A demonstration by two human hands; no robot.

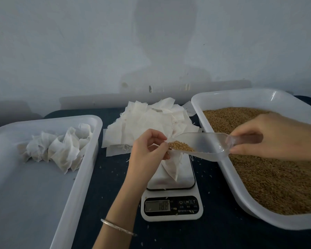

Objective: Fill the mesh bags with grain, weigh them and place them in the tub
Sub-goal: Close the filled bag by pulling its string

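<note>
Left hand (147,150): pinches the open mouth of a mesh bag (172,166), fingers curled on its rim; silver bangle (118,227) on the wrist.
Mesh bag: white, hangs from the pinch down onto the scale's steel platform.
Right hand (276,135): grips the handle of a clear plastic scoop (203,146), thumb and fingers closed round it.
Scoop: tilted toward the bag mouth, a small heap of grain (180,146) at its front lip, touching the bag's rim.
Kitchen scale (171,207): near the front edge of the dark counter (214,236), middle; digits blurred.
Grain tub (241,193): right edge, filled with brown grain.
Left tub (79,177): left edge, holds filled bags (61,148) at its far end.
Empty bags (147,121): loose pile at the back edge, between the tubs.
Loose kernels: scattered on the counter around the scale.
</note>
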